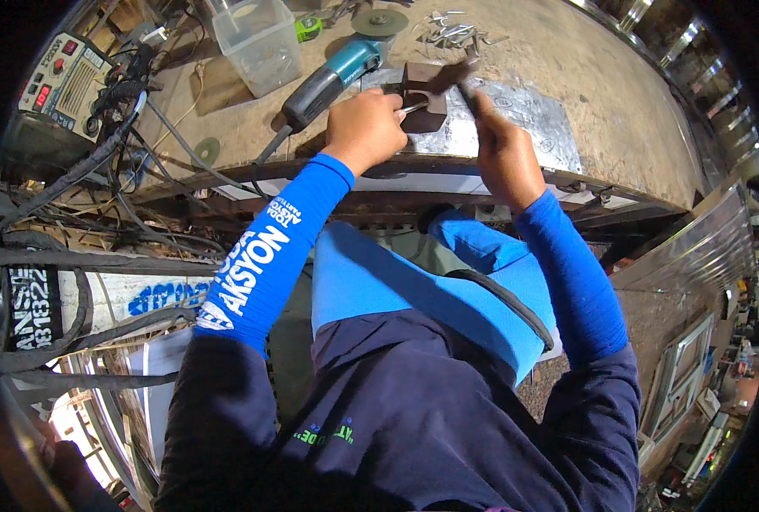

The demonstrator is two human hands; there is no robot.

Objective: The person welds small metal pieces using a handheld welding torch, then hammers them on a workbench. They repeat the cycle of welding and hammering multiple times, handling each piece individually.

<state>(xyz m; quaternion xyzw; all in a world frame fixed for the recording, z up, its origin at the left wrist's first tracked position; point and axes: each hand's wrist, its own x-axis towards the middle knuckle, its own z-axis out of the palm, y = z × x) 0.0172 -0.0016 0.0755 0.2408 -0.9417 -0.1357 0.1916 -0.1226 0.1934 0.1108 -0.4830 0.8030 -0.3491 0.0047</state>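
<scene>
My left hand [364, 130] pinches a thin, shiny metal rod [414, 108] and rests it against a brown steel block [426, 120] near the table's front edge. Only the rod's end shows past my fingers. In my right hand [509, 155] is a hammer [454, 76], gripped by its handle, its head over the block and close to the rod. Whether the head touches the block cannot be made out. Beneath the block lies a flat grey metal sheet [543, 126]. A teal and black angle grinder [328, 84] lies just beyond my left hand.
Small bent metal pieces [454, 34] lie in a pile beyond the block. A clear plastic bin [256, 53] and a green tape measure [309, 28] stand at the back left. A welding machine [66, 83] and tangled cables [132, 111] fill the left side of the wooden table [635, 102].
</scene>
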